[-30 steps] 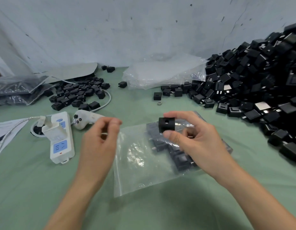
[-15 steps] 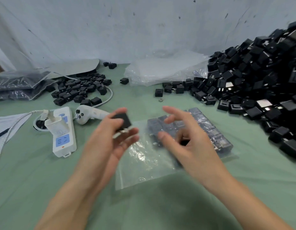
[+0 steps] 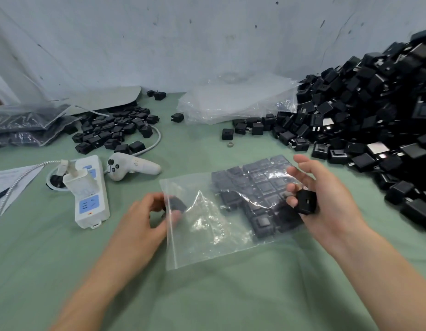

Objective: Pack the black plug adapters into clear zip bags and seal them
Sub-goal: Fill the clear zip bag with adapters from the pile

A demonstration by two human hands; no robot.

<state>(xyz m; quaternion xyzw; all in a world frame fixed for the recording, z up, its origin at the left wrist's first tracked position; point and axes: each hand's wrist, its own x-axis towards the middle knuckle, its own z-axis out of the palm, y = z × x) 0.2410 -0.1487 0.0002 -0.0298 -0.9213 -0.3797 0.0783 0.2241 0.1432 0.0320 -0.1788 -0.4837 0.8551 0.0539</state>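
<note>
A clear zip bag (image 3: 207, 237) lies flat on the green table, its open mouth at the left and several black plug adapters (image 3: 257, 187) packed in rows at its right end. My left hand (image 3: 145, 220) is at the bag's mouth, fingers curled round a black adapter (image 3: 176, 205) that sits just inside the opening. My right hand (image 3: 326, 204) hovers over the bag's right end and holds another black adapter (image 3: 305, 204) between thumb and fingers.
A large heap of loose black adapters (image 3: 374, 115) fills the right side. A smaller pile (image 3: 111, 130) lies at the back left beside filled bags (image 3: 23, 125). Empty clear bags (image 3: 231, 101), a white power strip (image 3: 90, 192) and a white controller (image 3: 133, 167) also lie on the table.
My left hand took the adapter from my right hand and lowered it into the bag's mouth. My right hand moved right and now holds another adapter.
</note>
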